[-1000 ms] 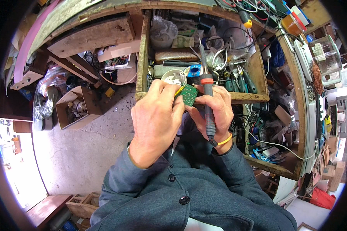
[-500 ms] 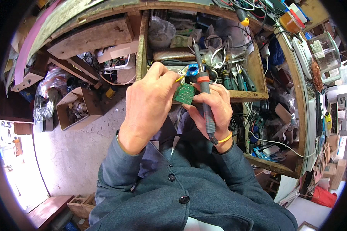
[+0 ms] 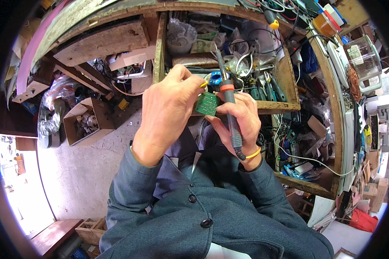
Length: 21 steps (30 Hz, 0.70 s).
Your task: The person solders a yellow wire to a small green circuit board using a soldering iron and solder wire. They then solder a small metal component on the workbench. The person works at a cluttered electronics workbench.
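White glare at far left pales the concrete floor [image 3: 90,172] (brightest beside it); shadow sits under the workbench [image 3: 73,19], whose edge bows with fisheye distortion, and the corners go black

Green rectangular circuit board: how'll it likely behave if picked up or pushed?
The green rectangular circuit board is probably stiff: it looks flat. Likely light: it's smaller than the right hand. Perhaps fragile at its joints: pale solder-like dots speckle its face.

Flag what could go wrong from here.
If hot, the soldering iron pointing over the cluttered drawer might scorch clear plastic there. The right hand seems to steady the circuit board while gripping that iron, so the board could slip. The yellow piece in the left hand might drop.
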Tool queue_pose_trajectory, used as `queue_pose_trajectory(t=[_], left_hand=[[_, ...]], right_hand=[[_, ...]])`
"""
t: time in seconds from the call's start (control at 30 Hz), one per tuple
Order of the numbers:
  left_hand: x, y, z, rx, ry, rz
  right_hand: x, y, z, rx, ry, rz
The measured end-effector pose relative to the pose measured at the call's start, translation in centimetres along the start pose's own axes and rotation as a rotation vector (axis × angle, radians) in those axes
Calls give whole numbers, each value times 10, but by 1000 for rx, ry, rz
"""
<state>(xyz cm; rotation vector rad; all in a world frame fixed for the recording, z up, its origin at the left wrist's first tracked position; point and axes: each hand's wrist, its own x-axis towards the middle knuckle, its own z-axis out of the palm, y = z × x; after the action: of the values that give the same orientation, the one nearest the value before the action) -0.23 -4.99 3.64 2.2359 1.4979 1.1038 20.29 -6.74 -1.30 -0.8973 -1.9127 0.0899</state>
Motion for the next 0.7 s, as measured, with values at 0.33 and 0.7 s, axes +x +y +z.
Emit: queue_pose_trajectory(t=[0.33,0.7], left_hand=[[4,-6,4,18,9,69],[3,-10,-8,-54,36,-22]], right_hand=[[1,-1,0,6,12,15],[3,-2,-2,11,0,44]])
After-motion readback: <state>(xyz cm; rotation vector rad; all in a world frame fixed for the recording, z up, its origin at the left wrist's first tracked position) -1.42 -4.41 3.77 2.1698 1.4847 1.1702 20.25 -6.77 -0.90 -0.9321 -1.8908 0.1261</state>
